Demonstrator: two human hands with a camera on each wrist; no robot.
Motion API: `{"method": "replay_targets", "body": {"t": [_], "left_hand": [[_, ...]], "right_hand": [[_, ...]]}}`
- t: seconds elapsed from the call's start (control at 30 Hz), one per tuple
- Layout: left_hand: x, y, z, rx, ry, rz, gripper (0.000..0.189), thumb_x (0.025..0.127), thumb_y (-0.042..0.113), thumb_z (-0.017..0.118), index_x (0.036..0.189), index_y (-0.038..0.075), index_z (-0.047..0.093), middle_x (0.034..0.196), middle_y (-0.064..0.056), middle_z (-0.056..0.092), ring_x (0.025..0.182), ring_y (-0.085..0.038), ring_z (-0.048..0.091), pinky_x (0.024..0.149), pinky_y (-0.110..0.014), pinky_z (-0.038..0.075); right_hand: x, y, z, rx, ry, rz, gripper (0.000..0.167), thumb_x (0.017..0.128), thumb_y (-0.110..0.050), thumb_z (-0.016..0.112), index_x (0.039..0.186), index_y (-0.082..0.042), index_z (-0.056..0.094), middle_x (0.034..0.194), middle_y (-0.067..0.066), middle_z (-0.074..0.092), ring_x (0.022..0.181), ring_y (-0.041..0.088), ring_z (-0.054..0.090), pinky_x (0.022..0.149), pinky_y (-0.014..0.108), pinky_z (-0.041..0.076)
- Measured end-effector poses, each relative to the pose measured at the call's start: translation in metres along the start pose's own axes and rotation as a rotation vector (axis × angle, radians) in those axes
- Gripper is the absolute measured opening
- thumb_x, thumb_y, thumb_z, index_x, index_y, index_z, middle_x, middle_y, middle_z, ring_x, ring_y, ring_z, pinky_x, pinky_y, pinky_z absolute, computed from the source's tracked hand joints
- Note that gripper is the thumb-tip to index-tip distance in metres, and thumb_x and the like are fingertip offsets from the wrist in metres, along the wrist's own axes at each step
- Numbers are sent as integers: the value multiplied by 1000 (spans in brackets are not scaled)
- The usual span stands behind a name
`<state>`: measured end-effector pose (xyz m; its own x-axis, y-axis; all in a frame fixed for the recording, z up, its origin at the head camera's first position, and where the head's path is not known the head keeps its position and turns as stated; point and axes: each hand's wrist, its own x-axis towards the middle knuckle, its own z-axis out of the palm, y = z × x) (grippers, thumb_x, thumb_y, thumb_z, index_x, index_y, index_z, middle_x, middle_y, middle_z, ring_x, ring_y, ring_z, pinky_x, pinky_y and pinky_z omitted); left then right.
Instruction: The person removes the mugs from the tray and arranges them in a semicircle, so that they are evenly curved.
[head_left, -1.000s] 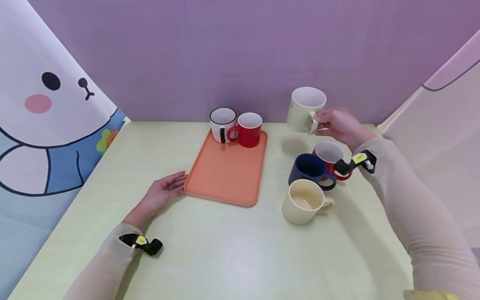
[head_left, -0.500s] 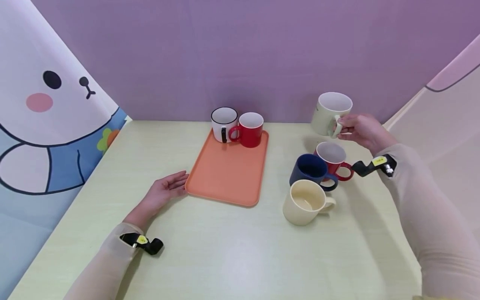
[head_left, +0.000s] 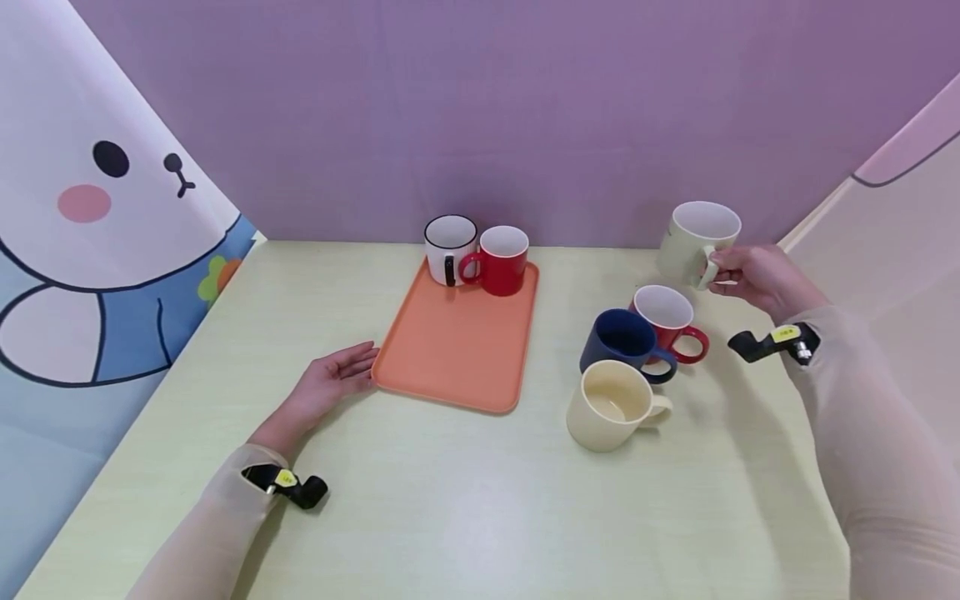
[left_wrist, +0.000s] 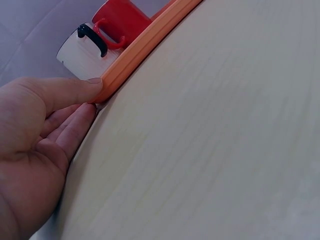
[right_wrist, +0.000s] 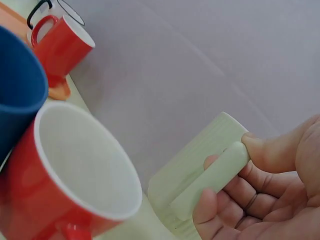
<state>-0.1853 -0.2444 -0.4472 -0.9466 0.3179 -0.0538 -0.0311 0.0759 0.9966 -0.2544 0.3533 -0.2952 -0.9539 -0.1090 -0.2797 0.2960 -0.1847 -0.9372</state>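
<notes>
In the head view, my right hand (head_left: 765,277) grips the handle of a pale green mug (head_left: 684,248) at the back right. The mug stands upright; whether its base touches the table I cannot tell. My left hand (head_left: 333,385) holds the near left corner of an orange tray (head_left: 450,350), thumb (left_wrist: 75,94) against the rim and fingers below. On the tray's far end are a white mug with black rim and handle (head_left: 441,258) and a red mug (head_left: 506,273). Nearest my right hand is another red mug (head_left: 663,308), behind a dark blue mug (head_left: 611,340) and a cream mug (head_left: 600,421).
A purple backdrop (head_left: 450,108) rises along the far edge of the pale table (head_left: 450,500). A cartoon-print cloth (head_left: 97,275) hangs at the left and a pale cloth (head_left: 900,225) at the right. The three right-hand mugs stand close together.
My right hand has carried the pale green mug rightward and lower, from above the table behind the other mugs to the back right. My left hand stays at the tray.
</notes>
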Motion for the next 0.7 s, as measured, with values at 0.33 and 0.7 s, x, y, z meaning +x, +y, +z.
{"method": "replay_targets", "body": {"t": [0.33, 0.7], "left_hand": [[0, 1, 0, 16, 6, -18, 66, 92, -10, 62, 151, -9, 32, 148, -31, 40, 124, -16, 57, 97, -24, 51], [1, -2, -1, 4, 2, -5, 66, 92, -11, 62, 150, -9, 32, 148, -31, 40, 119, -10, 59, 97, -24, 51]], "right_hand": [[-6, 21, -22, 46, -17, -7, 33, 102, 0, 49, 76, -2, 69, 69, 6, 64, 66, 18, 62, 66, 28, 58], [-15, 49, -39, 102, -69, -46, 34, 102, 4, 45, 80, 1, 70, 74, 10, 69, 65, 19, 64, 66, 30, 59]]}}
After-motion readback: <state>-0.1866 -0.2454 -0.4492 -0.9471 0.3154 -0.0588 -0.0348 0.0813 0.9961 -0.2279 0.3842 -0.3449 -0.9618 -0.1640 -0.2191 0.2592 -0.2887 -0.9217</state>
